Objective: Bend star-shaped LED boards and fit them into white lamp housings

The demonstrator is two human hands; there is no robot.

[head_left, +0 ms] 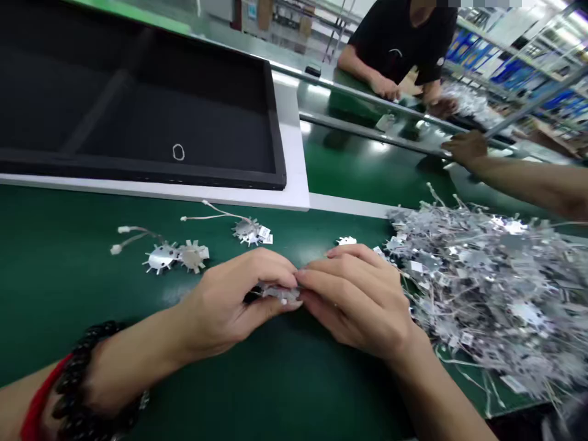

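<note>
Over the green bench, my left hand (241, 291) pinches a small silver toothed metal piece (280, 293) between thumb and fingers. My right hand (358, 297) is closed at the right end of that piece, its fingertips meeting those of the left; they hide part of it. Just beyond the hands lies a similar toothed piece (248, 231) with a white label and thin wires ending in small connectors. Farther left are two toothed pieces side by side, a shiny disc (160, 257) and a duller one (193, 256), with wires. Another silver piece (346, 241) lies behind my right hand.
A large heap of silver wired pieces (496, 294) covers the bench at right. A black-framed panel (138, 104) on a white board (294, 153) sits at the back left. Metal rails (367, 131) run behind. Across them a person (399, 49) works; another person's arm (523, 177) reaches in from the right.
</note>
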